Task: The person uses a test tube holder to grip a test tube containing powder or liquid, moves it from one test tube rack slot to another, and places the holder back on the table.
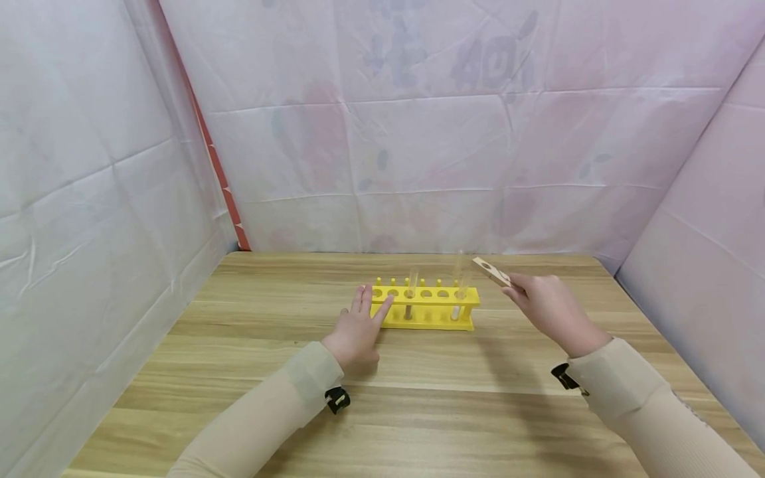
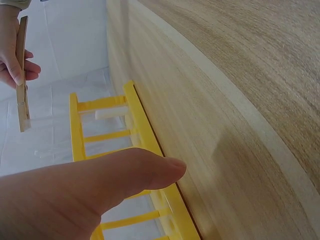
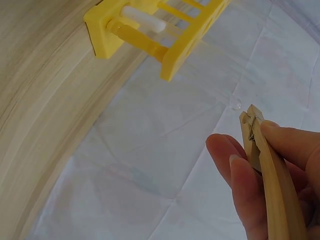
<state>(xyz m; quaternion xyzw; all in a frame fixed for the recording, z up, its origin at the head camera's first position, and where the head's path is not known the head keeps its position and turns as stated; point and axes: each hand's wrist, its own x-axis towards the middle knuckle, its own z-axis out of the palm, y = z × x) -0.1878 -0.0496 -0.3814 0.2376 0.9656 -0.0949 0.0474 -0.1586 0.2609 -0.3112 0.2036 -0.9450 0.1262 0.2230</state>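
Observation:
A yellow test tube rack (image 1: 430, 326) stands on the wooden table. Straight fingers of my left hand (image 1: 355, 330) rest on its left end; the thumb (image 2: 135, 172) extends in front of it, apart from the other fingers. In my right hand (image 1: 550, 309) I grip a wooden test tube clamp (image 1: 491, 270), above and right of the rack. Its tip is near the mouth of a clear test tube at the rack's right end; whether they touch I cannot tell. That end also shows white contents (image 3: 145, 19) in a tube. Another tube (image 1: 409, 311) holds something brown.
Several upright yellow pegs (image 1: 422, 282) line the back of the rack. White patterned sheeting (image 1: 418, 166) hangs behind the table (image 1: 430, 411) and on both sides. A red strip (image 1: 221, 172) runs down the left back corner.

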